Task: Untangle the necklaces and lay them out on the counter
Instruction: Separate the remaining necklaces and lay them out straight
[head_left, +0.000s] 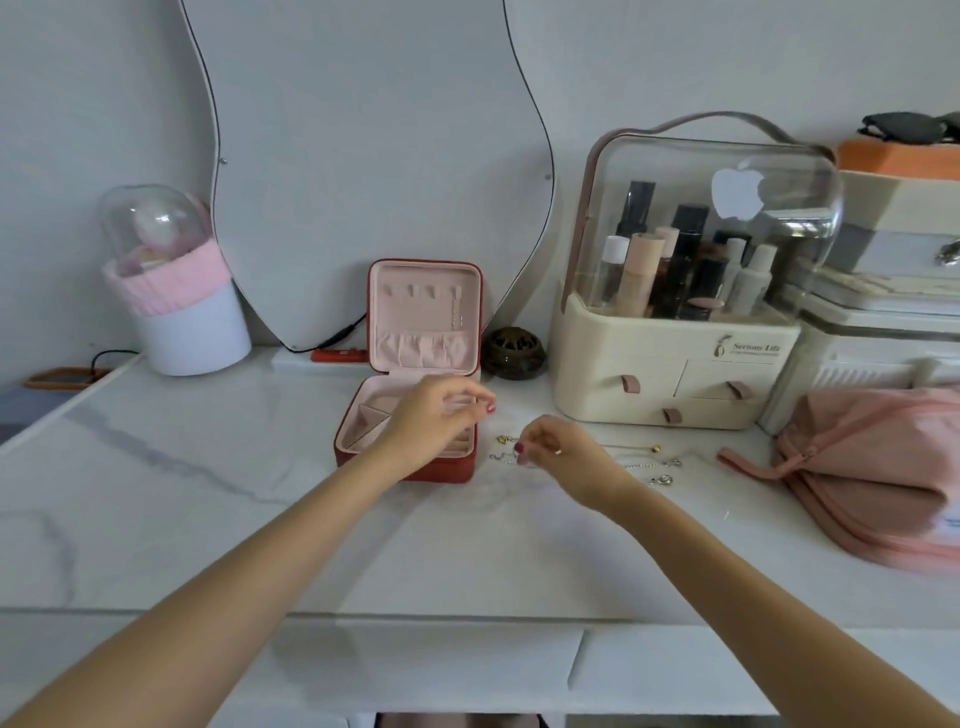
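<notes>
Forearms reaching in from the near edge, bare, over a white marble counter (218, 519). Left hand (436, 415) raised above the open red jewellery box (410, 431), fingertips pinched together; presumably on a fine chain, too thin to make out at this range. Right hand (561, 457) low beside the box, thumb and forefinger nipped on a silver chain (501, 457) trailing left across the marble. Just above it, a small gold clasp or pendant (503, 439) lying loose. To the right of that hand, more necklaces (654, 465) spread on the surface: a gold strand ending in a bead, a silver strand, a round silver pendant. Further right, a pink zip pouch (872, 483) slumped at the edge. Behind, a cream cosmetics organiser (675, 374) with clear domed lid, packed with bottles. Left of it, a dark round openwork pot (514, 353). At the back, a wavy mirror (363, 156) against the wall, and far left a white tub (192, 332) with pink trim under a clear dome.
</notes>
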